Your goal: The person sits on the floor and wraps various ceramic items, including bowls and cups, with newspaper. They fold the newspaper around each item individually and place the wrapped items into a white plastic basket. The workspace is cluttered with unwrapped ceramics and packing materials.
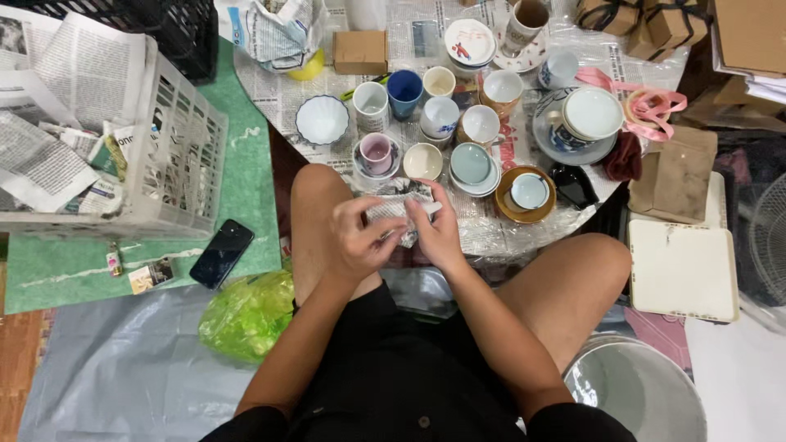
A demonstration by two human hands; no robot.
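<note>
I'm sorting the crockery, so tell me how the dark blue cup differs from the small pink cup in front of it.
The dark blue cup stands straight on the newspaper; the small pink cup sits in a saucer. The dark blue cup looks taller and is blue inside and out, while the small pink cup is pale pink inside. Both are upright, empty-looking, and apart from the hands.

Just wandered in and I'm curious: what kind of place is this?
Probably a home floor used as a packing spot. Many cups stand on spread newspaper, a crate holds more paper, and both hands grip a paper-wrapped item.
</note>
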